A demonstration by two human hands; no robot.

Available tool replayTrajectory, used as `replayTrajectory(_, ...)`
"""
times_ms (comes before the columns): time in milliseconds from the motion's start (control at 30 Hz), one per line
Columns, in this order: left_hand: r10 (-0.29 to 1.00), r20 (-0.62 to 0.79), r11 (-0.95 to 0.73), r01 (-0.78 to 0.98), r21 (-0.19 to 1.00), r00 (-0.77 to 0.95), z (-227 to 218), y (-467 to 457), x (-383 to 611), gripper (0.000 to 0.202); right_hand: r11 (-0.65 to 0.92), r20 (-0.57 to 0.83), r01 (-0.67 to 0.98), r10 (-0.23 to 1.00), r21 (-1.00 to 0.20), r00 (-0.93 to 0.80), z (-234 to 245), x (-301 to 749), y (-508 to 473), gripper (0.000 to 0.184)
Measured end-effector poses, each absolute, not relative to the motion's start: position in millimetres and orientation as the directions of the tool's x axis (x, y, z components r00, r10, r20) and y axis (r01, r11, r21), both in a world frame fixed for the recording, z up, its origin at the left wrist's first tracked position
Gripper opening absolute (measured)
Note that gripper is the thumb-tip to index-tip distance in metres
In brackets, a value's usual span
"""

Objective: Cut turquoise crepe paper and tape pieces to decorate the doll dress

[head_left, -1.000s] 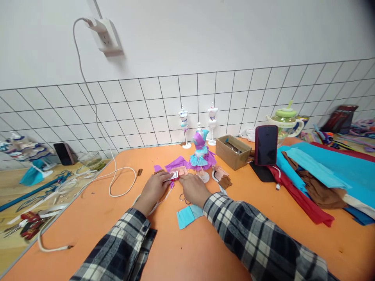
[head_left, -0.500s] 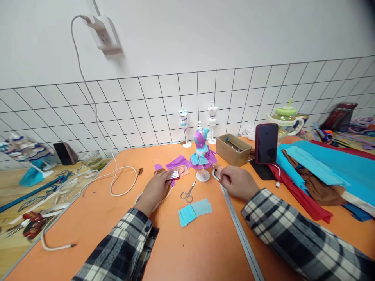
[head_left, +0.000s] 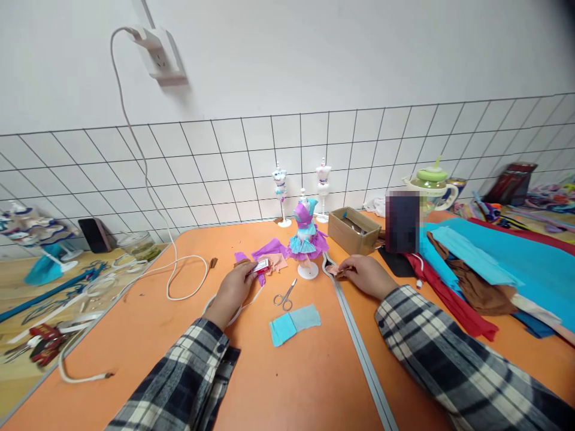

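My left hand [head_left: 234,292] is closed on a small red-and-white box [head_left: 261,267], which is tilted beside peach and purple cloth scraps [head_left: 272,249]. My right hand [head_left: 366,275] pinches a peach scrap [head_left: 333,270] at the spread far end of a long grey zipper-like strip [head_left: 357,335]. Between the hands stands a mini dress form [head_left: 305,230] in a purple and turquoise outfit, its white round base [head_left: 308,271] on the table. Small scissors [head_left: 286,297] lie nearer me, partly spread. Closer still is a light blue cloth piece [head_left: 284,330].
Two white mini dress forms [head_left: 279,179] stand by the tiled wall. An open cardboard box [head_left: 353,234], an upright phone [head_left: 402,222] and a lidded jug [head_left: 429,185] are at the right, with stacked cloth [head_left: 494,239]. A white cable [head_left: 168,281] loops across the left.
The left hand has raised and tilted the small box. My right fingers have drawn back slightly and straightened, showing the pinched peach scrap. The view has shifted a little.
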State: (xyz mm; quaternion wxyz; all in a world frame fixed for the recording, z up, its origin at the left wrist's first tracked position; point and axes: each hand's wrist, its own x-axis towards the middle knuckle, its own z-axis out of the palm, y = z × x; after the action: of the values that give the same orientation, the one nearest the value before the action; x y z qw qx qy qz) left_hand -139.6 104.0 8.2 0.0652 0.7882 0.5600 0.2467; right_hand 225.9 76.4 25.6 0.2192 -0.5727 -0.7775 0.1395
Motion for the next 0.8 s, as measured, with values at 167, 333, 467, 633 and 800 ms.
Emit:
replayTrajectory(167,0.928,0.312,-0.333,0.824,0.459,0.202,4.1,110.0,-144.2,0.036,0.489,0.224,0.581,0.855,-0.651,-0.468,36.5,157.1,55.5,0.022)
replayTrajectory(333,0.929,0.318,-0.329,0.812,0.482,0.188,-0.5,113.6,-149.2,0.038,0.475,0.255,0.724,0.88,-0.5,-0.401,26.0,78.2,72.4,0.025)
replayTrajectory(467,0.928,0.308,-0.338,0.819,0.464,0.209,-1.0,112.6,-151.5,0.039,0.425,0.215,0.786,0.905,-0.45,-0.367,15.8,53.2,86.6,0.03)
replayTrajectory(633,0.915,0.264,-0.39,0.839,0.38,0.306,8.9,108.5,-147.3,0.029,0.439,0.183,0.778,0.897,-0.45,-0.402,15.8,55.3,90.2,0.034)
replayTrajectory(800,0.899,0.241,-0.423,0.864,0.273,0.365,18.6,100.2,-137.8,0.029,0.488,0.219,0.746,0.872,-0.454,-0.437,39.3,66.5,65.5,0.043)
